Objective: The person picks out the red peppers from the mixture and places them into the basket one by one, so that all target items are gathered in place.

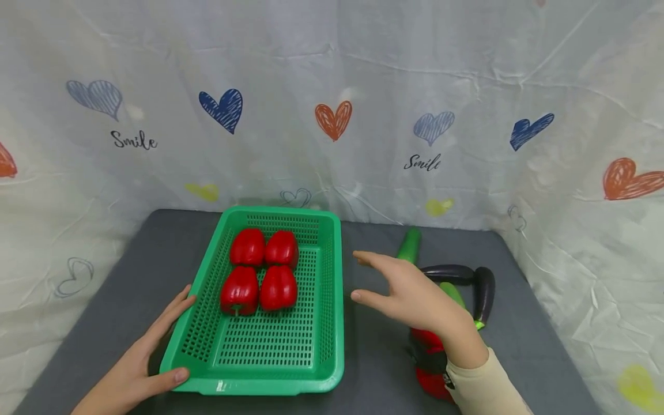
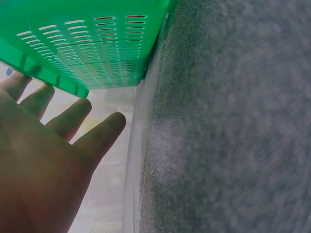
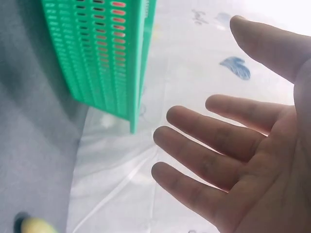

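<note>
Head view: basket [image 1: 270, 385] sits on tabletop [image 1: 378, 357], long axis front to back, left hand [image 1: 132, 366] nearer, fingers spread wide at its left rim; right hand [image 1: 415, 291], fingers wide and empty, apart from its right side.

Soft, even light fills the head view; the peppers [image 1: 247, 248], nearer the table's [image 1: 381, 357] left edge, carry small glints. In the left wrist view the left hand [image 2: 46, 158] is shadowed against bright cloth [image 2: 108, 165], the table blurred. White glare washes out the right wrist view above the right hand [image 3: 262, 167].
</note>
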Tool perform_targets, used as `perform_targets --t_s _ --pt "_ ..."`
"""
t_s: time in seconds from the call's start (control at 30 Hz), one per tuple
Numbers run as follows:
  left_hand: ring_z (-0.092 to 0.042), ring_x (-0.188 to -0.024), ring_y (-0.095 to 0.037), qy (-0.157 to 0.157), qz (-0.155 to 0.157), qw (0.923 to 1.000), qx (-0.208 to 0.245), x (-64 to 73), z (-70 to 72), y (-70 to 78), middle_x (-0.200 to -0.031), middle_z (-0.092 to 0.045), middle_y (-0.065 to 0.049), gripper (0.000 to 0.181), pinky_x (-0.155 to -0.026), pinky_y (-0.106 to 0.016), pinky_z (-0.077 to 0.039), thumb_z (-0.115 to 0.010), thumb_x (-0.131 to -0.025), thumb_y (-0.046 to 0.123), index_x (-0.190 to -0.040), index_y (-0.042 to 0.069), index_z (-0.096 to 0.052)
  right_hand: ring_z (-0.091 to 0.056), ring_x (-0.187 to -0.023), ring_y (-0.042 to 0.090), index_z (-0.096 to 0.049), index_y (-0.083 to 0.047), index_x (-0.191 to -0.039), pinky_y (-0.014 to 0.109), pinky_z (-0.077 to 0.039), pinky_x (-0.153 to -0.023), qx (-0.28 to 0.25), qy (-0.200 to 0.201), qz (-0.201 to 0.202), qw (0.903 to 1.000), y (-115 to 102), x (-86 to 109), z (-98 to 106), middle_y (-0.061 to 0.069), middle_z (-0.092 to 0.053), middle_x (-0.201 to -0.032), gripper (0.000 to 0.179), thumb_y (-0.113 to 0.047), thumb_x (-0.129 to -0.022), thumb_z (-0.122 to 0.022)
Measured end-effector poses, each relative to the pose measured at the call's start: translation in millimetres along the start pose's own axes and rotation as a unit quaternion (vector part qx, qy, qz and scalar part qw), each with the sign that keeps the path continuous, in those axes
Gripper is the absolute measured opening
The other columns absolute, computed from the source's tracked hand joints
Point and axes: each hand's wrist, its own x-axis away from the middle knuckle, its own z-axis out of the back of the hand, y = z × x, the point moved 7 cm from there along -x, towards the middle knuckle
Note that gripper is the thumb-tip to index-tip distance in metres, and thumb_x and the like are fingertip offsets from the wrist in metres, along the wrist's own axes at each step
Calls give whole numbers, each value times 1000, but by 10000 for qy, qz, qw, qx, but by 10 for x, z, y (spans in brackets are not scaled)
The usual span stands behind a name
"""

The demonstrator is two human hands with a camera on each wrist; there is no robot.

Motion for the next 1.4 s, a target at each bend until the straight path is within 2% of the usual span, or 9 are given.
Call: perform_targets --t_s 0.47,0.53,0.63,0.7,0.77,0.87,1.07,1.27,1.4 --pt "-3 -167 -10 -31 -30 10000 -50 -8 -1 -26 -184 -5 -10 105 -107 -7 -17 -77 -90 0 -176 17 -21 -60 -142 23 -54 -17 -161 54 -50 -112 295 322 -373 9984 201 375 15 -3 -62 -155 70 -53 -104 -73" --pt "-3 -167 -9 -32 -20 10000 -46 -8 -2 -28 -184 -5 -9 106 -106 -7 -17 -78 -89 0 -176 17 -21 -61 -141 21 -55 -18 -161 53 -51 -111 278 351 -504 9977 235 420 34 -3 -62 -155 70 -54 -103 -73" --pt "-3 -166 -8 -33 2 10000 -2 -11 -3 -32 -184 -5 -9 106 -106 -7 -17 -77 -89 -1 -177 17 -21 -67 -129 16 -54 -19 -161 50 -55 -105 174 387 -731 9964 295 497 67 -4 -61 -155 73 -57 -102 -73" --pt "-2 -166 -8 -42 12 10000 31 -16 -5 -33 -184 -4 -10 106 -106 -7 -17 -77 -90 -1 -177 18 -20 -67 -129 15 -54 -18 -161 49 -55 -105 137 448 -852 9953 331 554 98 -5 -61 -155 75 -58 -101 -74" --pt "-2 -166 -8 -52 17 10000 43 -20 -6 -33 -184 -4 -9 105 -106 -7 -17 -77 -90 -1 -177 18 -20 -66 -132 17 -54 -17 -161 50 -54 -107 130 499 -921 9944 364 607 123 -4 -61 -155 76 -57 -101 -75" --pt "-3 -166 -8 -53 -14 10000 2 -20 -1 -27 -184 -5 -10 106 -107 -7 -17 -78 -89 -1 -176 17 -21 -58 -144 25 -54 -15 -161 56 -49 -112 201 588 -980 9932 406 689 152 -1 -63 -154 77 -59 -101 -74" --pt "-3 -166 -8 -70 -80 9999 -23 -11 17 -14 -184 -5 -12 107 -108 -7 -16 -79 -87 -3 -176 15 -21 -59 -143 26 -54 -16 -161 58 -50 -111 194 675 -1142 9910 503 820 138 1 -65 -151 74 -59 -102 -72" --pt "-4 -166 -7 -114 -72 9999 85 -15 5 -29 -184 -4 -12 107 -109 -7 -19 -77 -88 -5 -176 15 -20 -61 -140 29 -54 -12 -160 60 -50 -110 146 657 -1485 9866 636 950 108 5 -66 -150 73 -52 -103 -75" --pt "-4 -166 -8 -103 -72 9999 64 -15 2 -39 -184 -4 -12 107 -110 -7 -19 -78 -88 -4 -176 15 -20 -61 -139 33 -56 -10 -159 61 -51 -109 217 667 -1688 9832 730 1036 104 9 -66 -150 73 -53 -103 -73"
